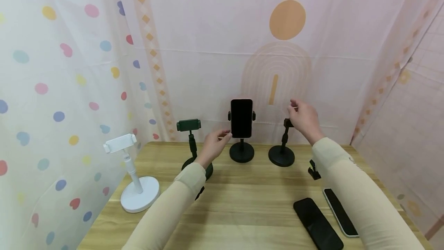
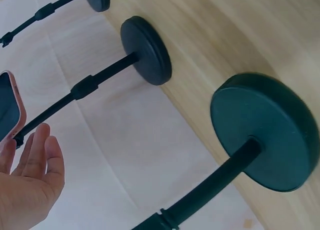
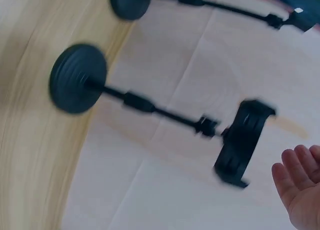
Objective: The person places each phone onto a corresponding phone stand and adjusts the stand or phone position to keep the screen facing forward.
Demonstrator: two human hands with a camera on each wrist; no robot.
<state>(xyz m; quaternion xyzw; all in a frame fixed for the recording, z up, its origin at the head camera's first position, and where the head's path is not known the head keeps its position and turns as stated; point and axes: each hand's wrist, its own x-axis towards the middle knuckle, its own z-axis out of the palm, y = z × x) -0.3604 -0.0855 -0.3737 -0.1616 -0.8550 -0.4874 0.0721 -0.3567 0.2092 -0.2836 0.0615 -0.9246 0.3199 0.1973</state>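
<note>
A pink-edged smartphone [image 1: 241, 118] stands upright in the clamp of the middle black phone stand [image 1: 241, 152]. My left hand [image 1: 216, 144] is at its lower left, with loosely bent fingers; in the left wrist view the fingertips [image 2: 39, 145] come right up to the phone's lower edge. Over on the right, my right hand [image 1: 305, 119] hovers by the top of another black stand [image 1: 281, 156] and holds nothing. That stand's holder [image 3: 243, 142] carries no phone and is apart from the fingers [image 3: 295, 170] in the right wrist view.
A dark green stand [image 1: 189, 125] rises behind my left hand, and a white stand [image 1: 140, 194] is at the far left. Two phones, one black [image 1: 317, 223] and one with a light edge [image 1: 340, 211], lie front right. Beyond them lies a small black clip [image 1: 314, 170].
</note>
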